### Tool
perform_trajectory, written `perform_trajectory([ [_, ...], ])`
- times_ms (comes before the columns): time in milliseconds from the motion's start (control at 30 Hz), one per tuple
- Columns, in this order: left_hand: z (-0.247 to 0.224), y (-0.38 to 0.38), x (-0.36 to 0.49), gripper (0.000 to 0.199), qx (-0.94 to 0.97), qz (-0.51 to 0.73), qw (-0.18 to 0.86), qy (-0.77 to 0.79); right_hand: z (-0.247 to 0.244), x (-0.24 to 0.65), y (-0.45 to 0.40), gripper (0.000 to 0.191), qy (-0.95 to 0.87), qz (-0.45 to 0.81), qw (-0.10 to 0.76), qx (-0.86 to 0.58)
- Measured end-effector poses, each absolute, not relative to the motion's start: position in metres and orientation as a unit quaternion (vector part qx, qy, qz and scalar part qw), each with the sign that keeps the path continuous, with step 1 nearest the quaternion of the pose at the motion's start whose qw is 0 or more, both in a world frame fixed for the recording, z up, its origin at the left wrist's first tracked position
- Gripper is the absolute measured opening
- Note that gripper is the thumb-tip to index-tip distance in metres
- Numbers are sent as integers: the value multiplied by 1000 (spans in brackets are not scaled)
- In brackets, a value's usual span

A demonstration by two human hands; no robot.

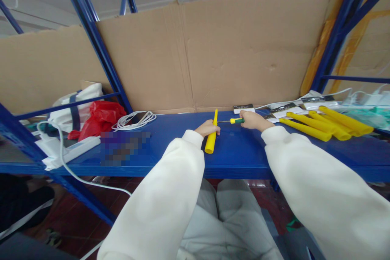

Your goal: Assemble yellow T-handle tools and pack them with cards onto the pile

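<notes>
My left hand (208, 128) is closed round a yellow tapered tube (211, 142), which stands tilted above the blue tabletop (176, 130) with its wide end toward me. In my right hand (252, 120) is a screwdriver (237, 121) with a yellow and green handle. Its thin shaft points left and its tip meets the side of the tube; whether it has gone in I cannot tell. Several more yellow tubes (309, 126) of the same shape lie side by side on the right, just past my right hand.
Small black-and-white packets (284, 109) lie along the back, below a cardboard wall (243, 48). To the left are a coiled white cable (134, 120), a red plastic bag (103, 115) and a white power strip (73, 152). Blue shelf posts (94, 44) rise at both sides.
</notes>
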State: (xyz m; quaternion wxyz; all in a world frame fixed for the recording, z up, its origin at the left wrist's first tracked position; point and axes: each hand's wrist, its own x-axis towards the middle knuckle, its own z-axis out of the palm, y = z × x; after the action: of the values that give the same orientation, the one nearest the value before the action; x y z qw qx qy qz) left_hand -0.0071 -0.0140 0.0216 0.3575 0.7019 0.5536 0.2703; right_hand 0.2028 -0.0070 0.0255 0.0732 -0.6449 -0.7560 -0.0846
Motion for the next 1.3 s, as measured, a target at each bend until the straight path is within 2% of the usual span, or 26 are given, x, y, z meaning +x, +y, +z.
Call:
perform_trajectory([
  [267,21,-13,-9,27,697,304,369,534,25,199,-4,27,-772,-73,86,-625],
  [467,20,-12,-9,25,685,313,380,536,23,200,-4,38,-760,-87,90,-638],
  [800,19,-12,-9,23,680,314,385,540,27,197,-9,30,-761,-71,71,-641],
  [1033,19,-12,-8,20,672,315,395,542,25,200,-8,41,-759,-84,84,-640],
  [1300,20,-14,-8,19,670,316,398,541,28,198,-11,37,-751,-80,67,-652],
])
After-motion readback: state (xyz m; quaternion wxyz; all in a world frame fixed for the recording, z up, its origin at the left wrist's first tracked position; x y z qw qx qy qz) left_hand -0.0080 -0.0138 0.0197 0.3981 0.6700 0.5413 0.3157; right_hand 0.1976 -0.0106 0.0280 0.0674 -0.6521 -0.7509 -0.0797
